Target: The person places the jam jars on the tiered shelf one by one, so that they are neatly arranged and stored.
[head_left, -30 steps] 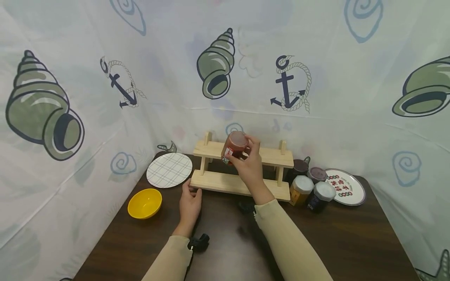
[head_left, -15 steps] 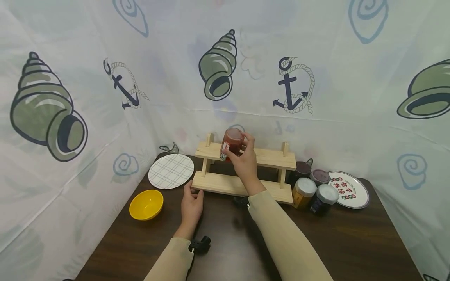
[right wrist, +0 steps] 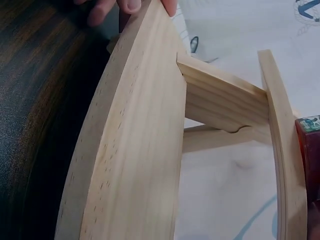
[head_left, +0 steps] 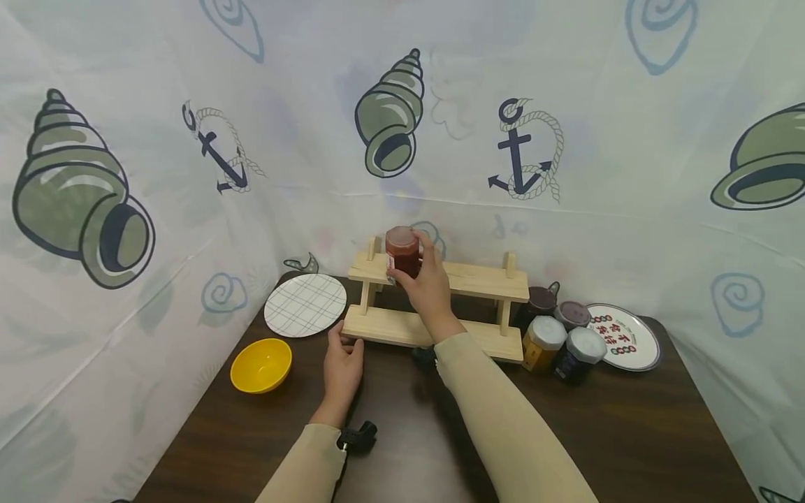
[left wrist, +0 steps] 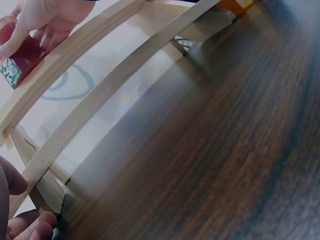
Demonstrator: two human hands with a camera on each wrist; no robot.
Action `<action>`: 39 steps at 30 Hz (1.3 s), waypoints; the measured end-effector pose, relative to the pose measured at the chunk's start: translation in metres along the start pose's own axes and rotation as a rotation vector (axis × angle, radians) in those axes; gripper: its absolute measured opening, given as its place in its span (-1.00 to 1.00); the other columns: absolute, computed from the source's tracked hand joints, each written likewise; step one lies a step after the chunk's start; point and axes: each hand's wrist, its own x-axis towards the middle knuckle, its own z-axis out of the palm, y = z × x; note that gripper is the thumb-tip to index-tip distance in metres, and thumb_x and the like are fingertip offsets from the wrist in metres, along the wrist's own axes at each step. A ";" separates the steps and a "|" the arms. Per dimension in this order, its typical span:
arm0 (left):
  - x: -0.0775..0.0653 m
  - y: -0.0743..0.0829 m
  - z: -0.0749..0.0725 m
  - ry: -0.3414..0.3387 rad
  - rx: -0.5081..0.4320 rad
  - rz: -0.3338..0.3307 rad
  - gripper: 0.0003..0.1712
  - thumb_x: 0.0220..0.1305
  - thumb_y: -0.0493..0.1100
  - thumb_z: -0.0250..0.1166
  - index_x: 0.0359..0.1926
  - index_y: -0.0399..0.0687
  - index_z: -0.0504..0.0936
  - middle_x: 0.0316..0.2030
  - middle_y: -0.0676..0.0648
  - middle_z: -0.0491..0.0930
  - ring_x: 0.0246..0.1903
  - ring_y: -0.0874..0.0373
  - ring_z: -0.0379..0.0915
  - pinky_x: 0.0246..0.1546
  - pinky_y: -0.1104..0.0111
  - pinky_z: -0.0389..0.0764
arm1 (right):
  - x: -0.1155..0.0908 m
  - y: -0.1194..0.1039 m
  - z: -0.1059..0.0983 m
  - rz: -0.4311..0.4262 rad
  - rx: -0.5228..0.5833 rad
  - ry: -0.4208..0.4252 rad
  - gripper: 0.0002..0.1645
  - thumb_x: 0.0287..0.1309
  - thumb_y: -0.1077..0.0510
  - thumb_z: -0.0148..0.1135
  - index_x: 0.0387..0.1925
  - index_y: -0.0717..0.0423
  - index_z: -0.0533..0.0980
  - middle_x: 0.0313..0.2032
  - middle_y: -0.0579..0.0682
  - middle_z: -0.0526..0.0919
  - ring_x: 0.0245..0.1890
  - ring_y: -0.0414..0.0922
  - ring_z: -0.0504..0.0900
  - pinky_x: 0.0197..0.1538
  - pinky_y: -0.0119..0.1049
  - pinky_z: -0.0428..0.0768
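In the head view a two-tier wooden shelf (head_left: pixel 390 325) stands at the back of the table. My right hand (head_left: pixel 432 285) grips a jar with dark red contents (head_left: pixel 401 250) at the left part of the upper tier. The jar is upright, its pale top facing up; in the right wrist view the red jar (right wrist: pixel 311 145) appears right beside the upper board. My left hand (head_left: pixel 342 367) pinches the lower tier's left front corner. The left wrist view shows the thumb (left wrist: pixel 15 181) on one side of that lower board and the other fingers (left wrist: pixel 37 227) on the other.
Right of the shelf stand several jars, among them a yellow-bodied jar (head_left: pixel 541 344) and a dark jar (head_left: pixel 577 356). A plate with red characters (head_left: pixel 638 342) lies behind them. On the left are a white gridded plate (head_left: pixel 305 305) and a yellow bowl (head_left: pixel 260 367). A printed curtain (head_left: pixel 295 140) surrounds the table.
My right hand has carried the red jar leftward along the upper tier, and the jar has turned more upright. The left hand has stayed at the shelf corner.
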 end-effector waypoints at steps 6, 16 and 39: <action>0.002 -0.001 -0.004 -0.006 -0.006 -0.004 -0.28 0.58 -0.17 0.27 0.64 -0.04 0.27 0.12 -0.24 0.62 -0.08 -0.07 0.61 -0.14 0.22 0.57 | 0.009 -0.005 0.005 0.009 0.039 -0.075 0.26 0.26 -0.06 0.59 0.69 -0.58 -0.06 0.46 0.16 0.41 0.37 0.16 0.62 0.33 0.16 0.66; 0.004 -0.001 -0.010 -0.009 -0.003 0.006 -0.27 0.58 -0.17 0.27 0.65 -0.06 0.26 0.13 -0.25 0.62 -0.08 -0.09 0.61 -0.14 0.21 0.57 | 0.023 -0.014 0.007 0.046 0.031 -0.176 0.40 0.26 0.16 0.59 0.71 -0.62 -0.18 0.55 0.12 0.38 0.48 0.17 0.51 0.45 0.20 0.55; 0.000 0.000 -0.007 -0.008 0.009 -0.005 -0.28 0.55 -0.17 0.30 0.62 -0.09 0.30 0.12 -0.28 0.66 -0.12 -0.06 0.61 -0.19 0.22 0.55 | 0.014 -0.013 0.005 0.077 0.042 -0.198 0.43 0.29 0.19 0.57 0.75 -0.55 -0.24 0.52 0.20 0.33 0.40 0.23 0.62 0.38 0.15 0.63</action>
